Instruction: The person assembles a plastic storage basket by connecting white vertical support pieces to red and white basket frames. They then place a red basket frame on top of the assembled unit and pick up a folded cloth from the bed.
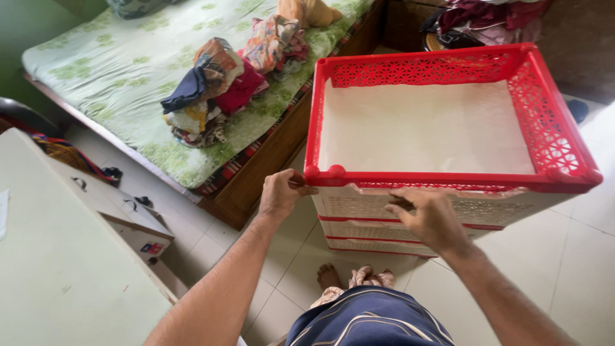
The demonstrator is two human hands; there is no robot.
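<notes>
Drawer unit (410,221), white plastic with red trim, stood on the tiled floor (576,256) just beside the bed (115,70), directly in front of the person's feet. Top section was a red lattice tray (551,134), pale liner inside, nothing in it.

Left hand (280,194) was curled around the tray's near-left corner, thumb and fingers closed on the red rim by the round corner knob. Probably steadying the stack so it didn't shift or tip.

Right hand (430,220) sat on the front of the top drawer, just under the red rim, fingers bent and tucked toward the lip, apparently hooked on it. Can't tell how firm the grip was; fingertips were partly hidden behind the edge. Hand split made sense: one braced the frame, one worked the drawer face.

Two more drawers showed below, both closed, red strips between them.

Outward: pile of mixed clothes (211,90) lay on the green floral sheet near the bed's edge, close to the unit, within easy reach. More clothes further up the bed and a heap (480,19) behind the tray. White cabinet (77,256) to the left, well apart from the unit. Bare foot (329,277) and cloth scraps on the tiles next to the bottom drawer.
</notes>
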